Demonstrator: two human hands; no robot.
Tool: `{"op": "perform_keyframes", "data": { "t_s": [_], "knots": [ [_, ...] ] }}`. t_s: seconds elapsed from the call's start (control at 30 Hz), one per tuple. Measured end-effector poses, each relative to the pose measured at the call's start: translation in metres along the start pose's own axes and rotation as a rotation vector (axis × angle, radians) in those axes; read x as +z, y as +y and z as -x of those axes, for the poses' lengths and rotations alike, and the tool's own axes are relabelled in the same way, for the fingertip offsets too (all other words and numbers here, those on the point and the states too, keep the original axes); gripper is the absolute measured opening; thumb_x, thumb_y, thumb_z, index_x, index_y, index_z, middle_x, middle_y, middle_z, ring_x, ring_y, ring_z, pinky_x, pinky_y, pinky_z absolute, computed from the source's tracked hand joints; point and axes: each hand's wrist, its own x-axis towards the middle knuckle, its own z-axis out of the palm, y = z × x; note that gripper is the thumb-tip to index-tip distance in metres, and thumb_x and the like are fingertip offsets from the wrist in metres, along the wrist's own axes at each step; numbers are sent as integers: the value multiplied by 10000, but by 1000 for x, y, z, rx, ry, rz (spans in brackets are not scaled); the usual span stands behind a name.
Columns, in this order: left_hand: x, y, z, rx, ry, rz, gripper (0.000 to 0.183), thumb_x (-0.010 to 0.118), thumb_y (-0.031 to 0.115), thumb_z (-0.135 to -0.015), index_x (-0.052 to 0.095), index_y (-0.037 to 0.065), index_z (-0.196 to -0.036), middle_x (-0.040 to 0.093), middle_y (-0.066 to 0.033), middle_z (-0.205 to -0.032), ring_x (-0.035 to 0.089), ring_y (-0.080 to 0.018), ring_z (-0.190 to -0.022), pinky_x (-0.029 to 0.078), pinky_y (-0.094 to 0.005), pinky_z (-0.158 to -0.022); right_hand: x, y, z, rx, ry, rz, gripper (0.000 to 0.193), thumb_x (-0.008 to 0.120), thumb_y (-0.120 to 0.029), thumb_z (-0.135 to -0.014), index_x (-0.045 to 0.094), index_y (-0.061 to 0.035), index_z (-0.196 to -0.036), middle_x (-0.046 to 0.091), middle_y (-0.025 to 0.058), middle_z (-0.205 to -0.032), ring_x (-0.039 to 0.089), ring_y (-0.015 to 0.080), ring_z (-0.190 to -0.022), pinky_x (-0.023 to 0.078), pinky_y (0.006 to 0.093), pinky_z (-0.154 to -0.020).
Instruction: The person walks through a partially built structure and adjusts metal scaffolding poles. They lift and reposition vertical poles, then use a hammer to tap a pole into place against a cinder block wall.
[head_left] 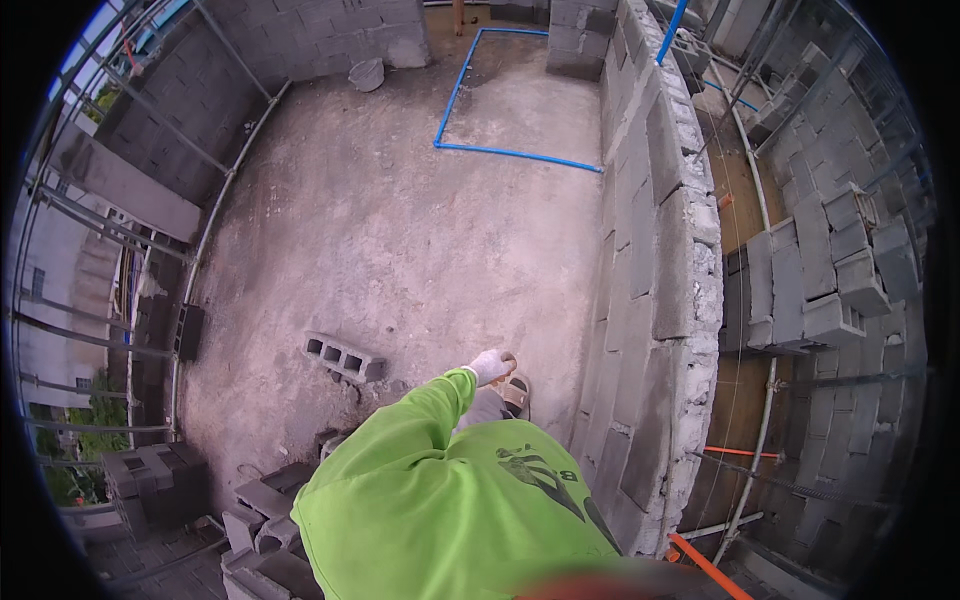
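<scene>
My left hand point(490, 367), in a white glove with bare fingertips, hangs in front of my body at the end of a bright green sleeve point(436, 404). Its fingers look curled in, and no object shows in them. Just below it is my sandalled foot point(517, 396) on the concrete floor point(400, 240). A hollow concrete block point(345, 358) lies on its side to the left of the hand, not touched. My right hand is out of sight.
A rough-topped block wall point(640, 260) runs close along my right side. Loose blocks point(262, 515) are heaped at the lower left, beside a stack point(155, 480). Blue pipe point(520, 154) crosses the floor ahead. Metal scaffolding point(225, 185) lines the left edge. A bucket point(367, 75) stands far back.
</scene>
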Motion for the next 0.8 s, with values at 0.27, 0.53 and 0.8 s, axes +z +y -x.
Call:
{"op": "perform_keyframes", "data": {
  "t_s": [0.27,0.53,0.8],
  "knots": [
    [-138,-33,-21,-243,491,-362,443,597,380,-928,652,121,-1283,664,-238,-1258,602,-406,-1226,496,-465,-1030,134,-95,41,428,83,-1132,391,647,-331,-966,594,-21,-1198,572,65,-867,609,191,-771,537,373,-691],
    [-350,-41,-97,-290,345,-269,426,612,388,-867,745,79,-1129,725,-225,-1130,679,-377,-1113,528,-449,-975,464,-294,124,394,-198,-1364,461,628,-326,-1000,560,39,-1274,599,84,-919,614,176,-779,527,325,-670],
    [-559,61,-169,-115,475,124,421,582,384,-960,678,62,-1214,712,-126,-971,707,-242,-891,577,-377,-757,670,-635,202,297,-611,-1241,579,583,-402,-1043,521,83,-1353,661,109,-994,645,176,-888,576,346,-825]
  ]
}}
